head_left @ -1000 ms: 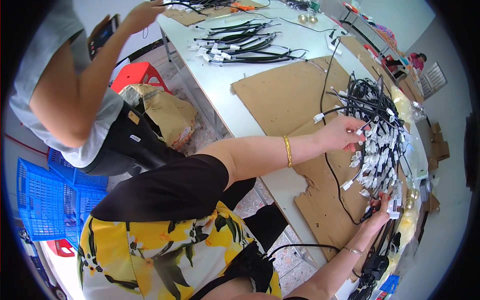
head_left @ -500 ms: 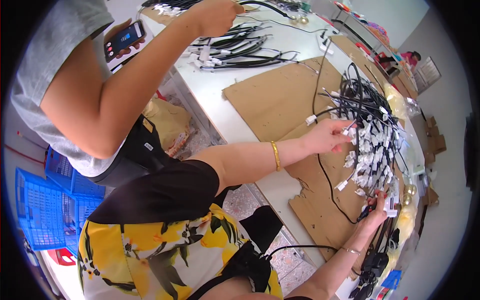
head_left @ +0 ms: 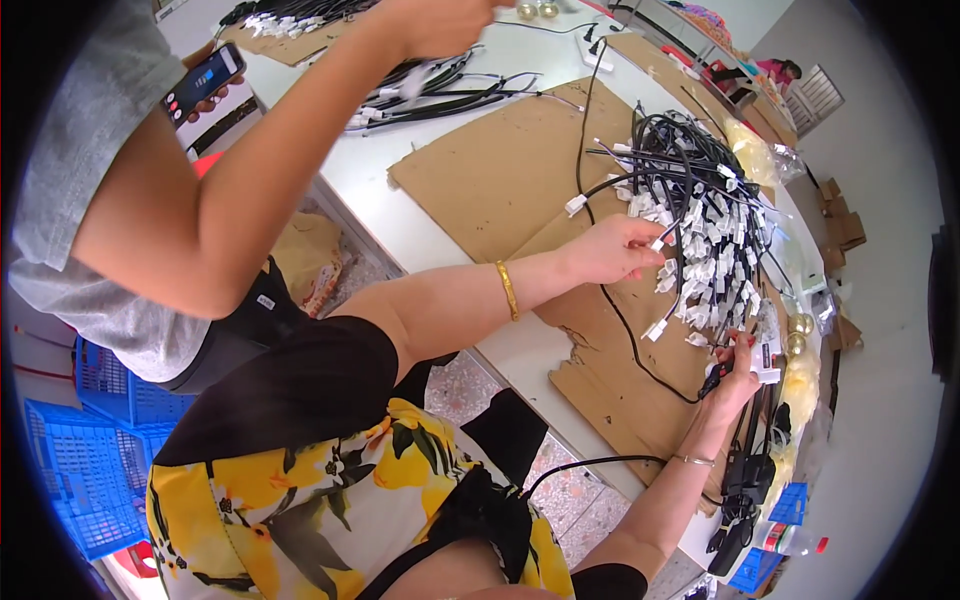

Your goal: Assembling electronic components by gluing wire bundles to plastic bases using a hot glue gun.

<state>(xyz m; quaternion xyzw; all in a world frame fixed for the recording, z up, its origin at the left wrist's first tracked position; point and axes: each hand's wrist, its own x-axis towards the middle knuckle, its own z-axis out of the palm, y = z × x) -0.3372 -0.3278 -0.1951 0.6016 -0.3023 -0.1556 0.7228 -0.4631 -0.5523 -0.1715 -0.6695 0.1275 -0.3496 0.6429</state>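
Head view: a white connector (head_left: 656, 244) is pinched by the left hand (head_left: 605, 250) at the near-left edge of the cable bundle (head_left: 705, 230), which lies on cardboard (head_left: 500, 170) on the worktop (head_left: 400, 215). A small black part (head_left: 716, 377) is held closed in the right hand (head_left: 735, 372), near the bundle. One lead is best drawn out slowly, so neighbouring wires are not snagged.

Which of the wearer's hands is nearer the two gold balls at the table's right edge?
Right. The right hand sits just left of the gold balls, apart from them; the left hand is farther up-left, at the bundle of black cables.
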